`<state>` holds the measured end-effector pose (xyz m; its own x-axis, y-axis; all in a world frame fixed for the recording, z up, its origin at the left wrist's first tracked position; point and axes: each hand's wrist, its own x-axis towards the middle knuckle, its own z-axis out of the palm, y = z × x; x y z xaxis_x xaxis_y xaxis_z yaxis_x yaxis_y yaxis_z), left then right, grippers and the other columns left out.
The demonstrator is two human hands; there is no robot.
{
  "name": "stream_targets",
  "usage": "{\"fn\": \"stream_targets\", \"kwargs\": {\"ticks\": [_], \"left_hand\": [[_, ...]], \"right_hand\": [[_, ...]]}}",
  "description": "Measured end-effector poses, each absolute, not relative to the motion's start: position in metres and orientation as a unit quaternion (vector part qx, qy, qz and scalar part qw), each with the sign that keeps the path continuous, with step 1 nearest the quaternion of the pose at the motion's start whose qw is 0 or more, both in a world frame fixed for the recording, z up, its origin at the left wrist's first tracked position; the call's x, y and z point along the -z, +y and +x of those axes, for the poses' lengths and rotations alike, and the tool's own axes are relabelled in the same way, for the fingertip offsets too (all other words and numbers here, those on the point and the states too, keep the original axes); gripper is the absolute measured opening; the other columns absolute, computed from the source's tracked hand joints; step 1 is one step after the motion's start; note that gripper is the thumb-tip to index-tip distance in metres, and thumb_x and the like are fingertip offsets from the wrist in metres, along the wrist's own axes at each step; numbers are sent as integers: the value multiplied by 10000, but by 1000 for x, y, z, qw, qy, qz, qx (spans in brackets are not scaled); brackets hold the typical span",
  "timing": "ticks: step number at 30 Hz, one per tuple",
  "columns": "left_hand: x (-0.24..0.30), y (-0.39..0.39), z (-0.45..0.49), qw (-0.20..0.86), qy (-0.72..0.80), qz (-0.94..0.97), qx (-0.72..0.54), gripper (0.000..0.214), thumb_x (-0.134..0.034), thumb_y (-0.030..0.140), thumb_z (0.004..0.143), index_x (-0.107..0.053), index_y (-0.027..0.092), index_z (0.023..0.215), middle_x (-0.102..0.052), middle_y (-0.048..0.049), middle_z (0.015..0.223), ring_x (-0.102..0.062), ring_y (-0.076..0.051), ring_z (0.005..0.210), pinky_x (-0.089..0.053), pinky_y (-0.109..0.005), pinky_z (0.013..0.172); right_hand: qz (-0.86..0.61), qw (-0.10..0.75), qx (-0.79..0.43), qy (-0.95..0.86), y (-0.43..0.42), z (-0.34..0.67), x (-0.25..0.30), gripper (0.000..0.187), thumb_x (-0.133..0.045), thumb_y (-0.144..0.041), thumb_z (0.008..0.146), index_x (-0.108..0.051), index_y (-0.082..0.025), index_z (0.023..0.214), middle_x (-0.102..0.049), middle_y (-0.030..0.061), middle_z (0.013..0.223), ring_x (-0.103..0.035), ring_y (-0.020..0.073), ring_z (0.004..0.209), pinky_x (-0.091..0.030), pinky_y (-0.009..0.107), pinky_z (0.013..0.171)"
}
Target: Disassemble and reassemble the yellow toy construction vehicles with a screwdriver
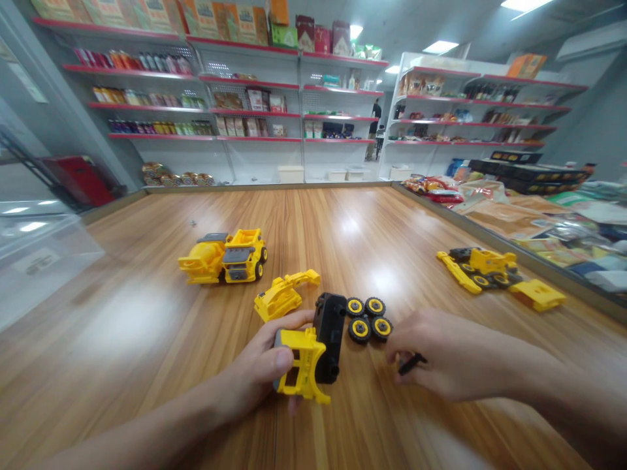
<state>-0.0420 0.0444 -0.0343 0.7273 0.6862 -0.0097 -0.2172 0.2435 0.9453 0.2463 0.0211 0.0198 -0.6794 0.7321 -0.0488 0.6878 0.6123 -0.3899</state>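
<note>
My left hand (264, 362) is closed around a toy truck body with a yellow cab (306, 365) and a black chassis (330, 336), tilted up above the table. Several toy wheels (360, 328), black with yellow hubs, lie together just right of the chassis. Beside them, my right hand (435, 352) pinches a short black stick-like piece (412, 363); its exact kind is unclear. A yellow toy excavator arm (287, 294) rests on the table beyond my left hand.
Two assembled yellow toy trucks (225, 258) stand at left. More toy vehicle parts (482, 269) and a yellow piece (539, 295) lie at right. A clear plastic bin (39, 254) is at the left edge. Packaged goods (509, 215) sit beyond the table's right rim; stocked shelves (259, 114) line the back.
</note>
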Motion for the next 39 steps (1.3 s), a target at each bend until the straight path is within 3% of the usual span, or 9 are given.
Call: {"fn": "stream_targets", "kwargs": {"ticks": [6, 12, 16, 21, 26, 28, 32, 35, 39], "left_hand": [[34, 45, -43, 762, 224, 534, -288, 838, -677, 632, 674, -499, 149, 1335, -663, -144, 967, -602, -156, 625, -505, -214, 464], [34, 46, -44, 757, 232, 552, -260, 866, -686, 635, 670, -460, 162, 1360, -660, -135, 965, -613, -173, 660, -518, -229, 490], [36, 45, -44, 745, 246, 562, -261, 861, -697, 633, 667, -446, 171, 1350, -639, -100, 920, -615, -168, 656, -513, -219, 488], [32, 41, -41, 728, 260, 591, -233, 781, -678, 631, 698, -445, 184, 1294, -631, -83, 926, -603, -154, 646, -484, -214, 489], [27, 40, -39, 675, 236, 664, -220, 620, -722, 536, 704, -530, 176, 1171, -600, -69, 1025, -583, -199, 857, -495, -290, 722], [27, 40, -40, 659, 240, 680, -215, 589, -742, 493, 703, -546, 176, 1158, -604, -67, 1045, -575, -219, 922, -482, -312, 792], [34, 40, -40, 696, 266, 632, -213, 585, -718, 499, 735, -536, 180, 1190, -650, -62, 887, -602, -160, 677, -497, -257, 583], [40, 42, -38, 728, 285, 574, -242, 519, -649, 505, 798, -548, 163, 1175, -663, -57, 727, -556, -115, 453, -451, -208, 407], [40, 46, -36, 754, 267, 505, -324, 444, -650, 468, 797, -600, 169, 1121, -694, -115, 962, -602, -120, 448, -461, -201, 354]], "right_hand": [[-391, 46, -190, -900, 20, 241, -12, 199, -581, -36, 710, -675, -206, 755, -684, -6, 685, -631, 149, 640, -380, 237, 559], [-464, 188, -140, -854, 36, 240, -8, 136, -598, -128, 831, -667, -210, 914, -694, 14, 835, -630, 149, 760, -446, 253, 687], [-480, 226, -133, -837, 39, 241, -3, 264, -585, -106, 837, -659, -226, 1059, -713, 26, 934, -649, 162, 836, -474, 276, 749], [-511, 302, -213, -776, 29, 230, -7, 228, -577, -287, 919, -643, -225, 1128, -708, 13, 871, -663, 136, 749, -502, 253, 686], [-457, 308, -339, -763, 15, 212, -3, 530, -760, -394, 771, -581, -261, 1253, -696, 15, 1041, -663, 162, 893, -528, 247, 742], [-431, 287, -371, -771, 13, 208, 0, 513, -767, -365, 764, -588, -261, 1234, -696, 3, 996, -661, 151, 849, -524, 236, 722], [-434, 287, -385, -762, 14, 208, 3, 314, -689, -240, 811, -604, -233, 1113, -666, -14, 884, -645, 137, 775, -511, 237, 700], [-451, 301, -375, -752, 16, 212, 0, 276, -659, -224, 820, -583, -219, 1085, -658, 0, 889, -637, 156, 790, -505, 258, 697], [-463, 337, -413, -708, 21, 219, -4, 266, -674, -229, 797, -576, -187, 1041, -679, 25, 885, -639, 168, 792, -494, 265, 690]]}}
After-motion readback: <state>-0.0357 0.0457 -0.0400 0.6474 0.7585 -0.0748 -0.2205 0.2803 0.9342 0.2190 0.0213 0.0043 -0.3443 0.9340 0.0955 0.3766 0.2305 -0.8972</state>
